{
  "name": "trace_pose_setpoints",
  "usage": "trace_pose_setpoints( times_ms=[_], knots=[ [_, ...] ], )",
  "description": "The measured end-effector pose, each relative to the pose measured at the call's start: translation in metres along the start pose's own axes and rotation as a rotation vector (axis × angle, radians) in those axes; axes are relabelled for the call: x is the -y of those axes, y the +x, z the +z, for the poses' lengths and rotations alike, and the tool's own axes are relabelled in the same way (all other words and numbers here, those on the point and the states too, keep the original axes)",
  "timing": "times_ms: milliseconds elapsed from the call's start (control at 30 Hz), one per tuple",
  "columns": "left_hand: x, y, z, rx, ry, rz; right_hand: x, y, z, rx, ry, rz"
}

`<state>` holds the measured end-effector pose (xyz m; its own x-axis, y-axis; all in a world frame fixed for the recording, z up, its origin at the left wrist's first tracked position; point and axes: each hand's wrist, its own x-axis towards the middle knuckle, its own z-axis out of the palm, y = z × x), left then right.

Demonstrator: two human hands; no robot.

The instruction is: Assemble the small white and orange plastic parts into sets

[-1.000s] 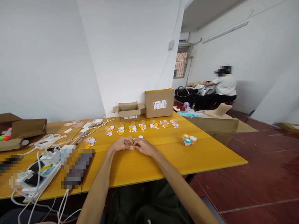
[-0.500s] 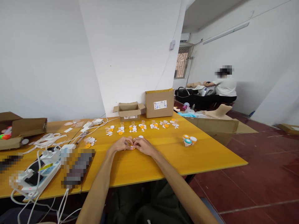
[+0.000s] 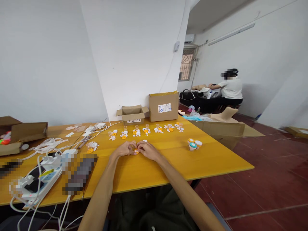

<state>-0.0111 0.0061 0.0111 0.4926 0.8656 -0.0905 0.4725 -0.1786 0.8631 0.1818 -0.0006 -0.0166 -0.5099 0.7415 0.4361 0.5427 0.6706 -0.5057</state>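
Note:
My left hand [image 3: 124,149] and my right hand [image 3: 149,150] meet on the yellow table [image 3: 149,171], fingers pinched together on a small orange and white plastic part [image 3: 136,151]. Just behind my hands lies a small white cap [image 3: 144,141]. Further back a row of several small orange and white parts [image 3: 146,130] runs across the table. A separate cluster of the same parts [image 3: 92,146] lies to the left.
Three small round containers [image 3: 194,144] stand to the right. An open small carton [image 3: 132,114] and a closed carton [image 3: 164,106] sit by the wall. White cables and devices [image 3: 43,173] crowd the left side. Another person [image 3: 230,88] sits far back right.

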Motion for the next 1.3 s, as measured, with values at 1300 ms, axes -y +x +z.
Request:
trace_pose_setpoints(
  times_ms=[1300],
  knots=[
    [-0.004, -0.003, 0.0041, 0.009, -0.035, -0.015, 0.0004, -0.0018, 0.0005, -0.01, -0.089, -0.032]
  ],
)
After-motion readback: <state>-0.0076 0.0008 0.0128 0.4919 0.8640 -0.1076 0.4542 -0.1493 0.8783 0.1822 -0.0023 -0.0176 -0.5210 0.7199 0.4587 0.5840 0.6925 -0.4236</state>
